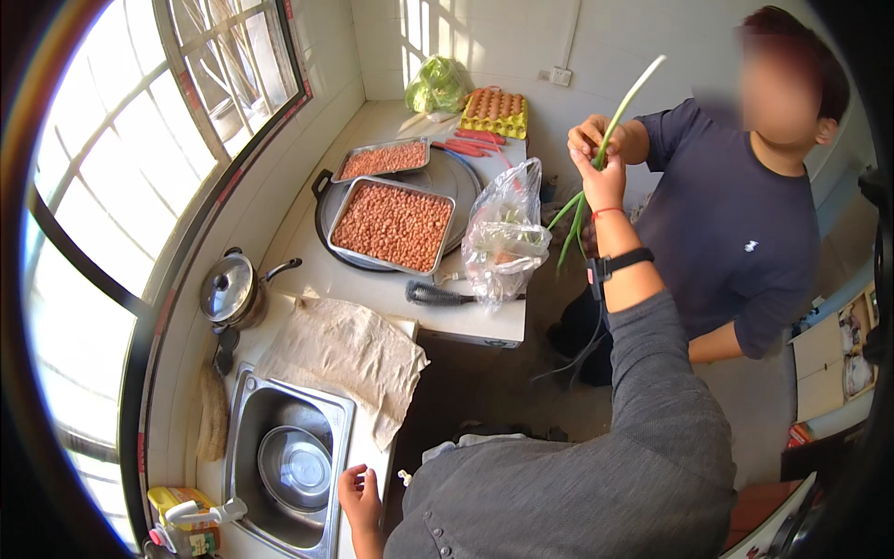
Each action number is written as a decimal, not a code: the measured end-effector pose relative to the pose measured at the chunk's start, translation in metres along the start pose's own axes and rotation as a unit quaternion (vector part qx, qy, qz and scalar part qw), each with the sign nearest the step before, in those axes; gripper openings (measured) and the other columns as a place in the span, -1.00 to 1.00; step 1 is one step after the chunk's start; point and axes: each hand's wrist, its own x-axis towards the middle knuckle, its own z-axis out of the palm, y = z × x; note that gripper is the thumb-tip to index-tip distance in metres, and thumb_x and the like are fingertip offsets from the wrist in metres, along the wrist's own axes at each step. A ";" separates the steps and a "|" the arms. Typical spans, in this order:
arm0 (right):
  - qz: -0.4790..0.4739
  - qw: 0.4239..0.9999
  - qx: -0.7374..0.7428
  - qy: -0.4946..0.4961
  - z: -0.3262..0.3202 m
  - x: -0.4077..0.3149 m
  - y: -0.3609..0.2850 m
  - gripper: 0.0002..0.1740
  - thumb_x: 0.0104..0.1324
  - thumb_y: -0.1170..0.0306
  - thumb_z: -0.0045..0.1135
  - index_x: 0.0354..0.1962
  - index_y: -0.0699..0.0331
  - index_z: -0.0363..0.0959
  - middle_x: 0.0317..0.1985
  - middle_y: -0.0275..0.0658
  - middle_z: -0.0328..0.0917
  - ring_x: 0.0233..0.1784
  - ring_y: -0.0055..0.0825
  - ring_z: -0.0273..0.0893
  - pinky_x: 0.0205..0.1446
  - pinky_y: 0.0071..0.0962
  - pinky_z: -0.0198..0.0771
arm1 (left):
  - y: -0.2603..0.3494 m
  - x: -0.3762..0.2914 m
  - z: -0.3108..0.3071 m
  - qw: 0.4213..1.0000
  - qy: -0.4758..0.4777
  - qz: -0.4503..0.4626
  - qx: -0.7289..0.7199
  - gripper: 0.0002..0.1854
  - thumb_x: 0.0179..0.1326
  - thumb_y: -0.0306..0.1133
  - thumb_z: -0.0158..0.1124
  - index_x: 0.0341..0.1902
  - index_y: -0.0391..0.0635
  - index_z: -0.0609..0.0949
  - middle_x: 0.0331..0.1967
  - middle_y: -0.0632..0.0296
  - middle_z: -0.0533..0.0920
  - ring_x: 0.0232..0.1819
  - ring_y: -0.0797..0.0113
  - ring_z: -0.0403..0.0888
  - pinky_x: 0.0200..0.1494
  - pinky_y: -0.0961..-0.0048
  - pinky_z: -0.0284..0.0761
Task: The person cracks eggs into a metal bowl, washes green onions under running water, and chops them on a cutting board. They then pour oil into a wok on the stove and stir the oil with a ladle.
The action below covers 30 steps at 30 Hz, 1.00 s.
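My right hand [605, 180], with a red cord and a black strap on its wrist, is raised around the green part of a scallion [632, 96]. Its white end points up, and its green leaves hang below my hand. A co-worker's hand [592, 134] meets mine at the same stalk; the fingers partly hide one another. Low in the view, my left hand [360, 495] is loosely curled with nothing in it, beside the right rim of a steel sink [346, 447]. Inside the sink sits a round metal basin [296, 467].
On the counter are two trays of peanuts [392, 223], a plastic bag [504, 237], a black brush [436, 294], a cloth [349, 349] and a lidded pot [230, 288]. Behind them stand eggs in a yellow carton [494, 112] and bagged greens [434, 85]. A co-worker [726, 202] stands at right.
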 end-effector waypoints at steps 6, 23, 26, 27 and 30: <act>0.106 0.992 -0.045 -0.043 -0.002 -0.053 -0.052 -0.74 0.47 0.32 -0.08 -0.16 0.40 0.39 -0.39 -0.37 0.47 -0.39 -0.65 0.44 -0.26 -0.61 0.43 | 0.008 0.004 0.007 0.998 -0.015 0.036 0.044 -0.84 0.18 -0.45 0.29 -0.20 -0.23 0.58 -0.34 0.21 0.57 -0.39 0.48 0.48 -0.33 0.55 0.43; 0.213 0.559 0.191 -0.778 0.190 -0.253 -0.198 -0.49 0.22 0.29 0.27 0.07 0.29 0.34 -0.43 -0.35 0.49 -0.50 -0.66 0.46 -0.40 -0.62 0.41 | 0.141 0.055 0.034 0.866 -0.202 0.013 -0.457 -0.53 0.47 -0.19 -0.11 0.21 -0.35 0.43 0.09 0.04 0.55 0.13 0.22 0.49 0.28 0.26 0.29; 0.316 0.539 0.279 -0.729 0.196 -0.289 -0.186 -0.39 0.08 0.51 0.25 0.10 0.35 0.25 -0.30 -0.30 0.50 -0.40 -0.65 0.49 -0.32 -0.61 0.43 | 0.132 0.057 0.019 0.831 -0.051 0.014 -0.554 -0.49 0.48 -0.06 -0.17 -0.08 -0.31 0.57 -0.05 0.00 0.62 0.07 0.10 0.55 0.20 0.17 0.39; 0.373 0.492 0.260 -0.742 0.192 -0.292 -0.180 -0.49 0.09 0.51 0.20 0.04 0.32 0.32 -0.34 -0.33 0.50 -0.41 -0.66 0.49 -0.33 -0.62 0.43 | 0.126 0.058 0.008 0.818 -0.017 0.026 -0.575 -0.54 0.49 -0.10 -0.18 -0.12 -0.25 0.56 -0.09 -0.01 0.63 0.02 0.11 0.58 0.13 0.21 0.45; 0.350 0.482 0.143 -0.790 0.187 -0.298 -0.162 -0.73 0.18 0.43 0.18 -0.15 0.29 0.45 -0.42 -0.41 0.49 -0.42 -0.70 0.46 -0.33 -0.64 0.40 | 0.107 0.058 -0.026 0.754 0.017 0.058 -0.654 -0.55 0.47 -0.04 -0.16 -0.16 -0.17 0.56 -0.12 0.01 0.64 0.03 0.05 0.57 0.12 0.15 0.44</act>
